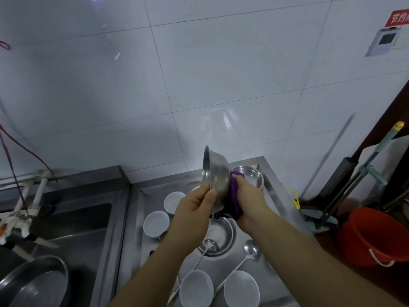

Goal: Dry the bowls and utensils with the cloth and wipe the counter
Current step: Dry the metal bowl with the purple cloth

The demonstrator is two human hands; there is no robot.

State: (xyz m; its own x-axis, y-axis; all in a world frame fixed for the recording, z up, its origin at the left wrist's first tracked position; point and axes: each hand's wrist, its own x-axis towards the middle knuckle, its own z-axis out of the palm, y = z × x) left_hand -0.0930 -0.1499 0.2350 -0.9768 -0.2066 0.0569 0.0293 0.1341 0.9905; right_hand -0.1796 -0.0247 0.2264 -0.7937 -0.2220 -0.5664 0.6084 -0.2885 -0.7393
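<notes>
A: Where is the steel bowl, and why is it tilted?

B: You hold it on edge above the counter; your left hand pinches its rim so the outside faces the cloth.

A: And the right hand?

B: It grips the bunched cloth, pressed against the bowl's underside, probably to dry it.

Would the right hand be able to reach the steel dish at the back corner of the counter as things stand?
Probably yes, once freed: the right hand grips the purple cloth, but the steel dish lies uncovered just beyond it.
</notes>
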